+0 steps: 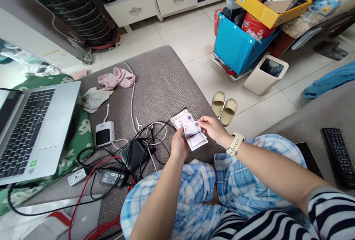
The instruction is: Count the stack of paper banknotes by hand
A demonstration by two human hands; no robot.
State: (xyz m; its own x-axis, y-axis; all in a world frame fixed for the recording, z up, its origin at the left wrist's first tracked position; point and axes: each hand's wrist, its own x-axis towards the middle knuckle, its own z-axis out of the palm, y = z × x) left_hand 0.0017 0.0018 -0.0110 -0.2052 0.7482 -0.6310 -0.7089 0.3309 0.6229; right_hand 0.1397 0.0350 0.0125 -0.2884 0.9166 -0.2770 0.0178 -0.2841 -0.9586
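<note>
My left hand (179,144) is closed on a small bunch of purple-and-white banknotes (191,128), its thumb lying over their lower left side. Some notes are fanned, and a folded part hangs toward my lap. With thumb and fingers pinched, my right hand (213,128) grips the right edge of the top banknote. A cream watch (235,144) is strapped on that wrist. Both hands are above the grey couch seat, just past my knees in blue checked trousers. Beyond the notes, a dark edge shows under a brownish sheet; what it is I cannot tell.
An open laptop (30,129) rests on a green cloth at left. Tangled cables, a black adapter (114,178) and a white charger (104,133) lie beside me. Pink cloth (117,78) is farther up. Slippers (224,107), a bin (264,75) and a blue box (235,44) stand on the floor.
</note>
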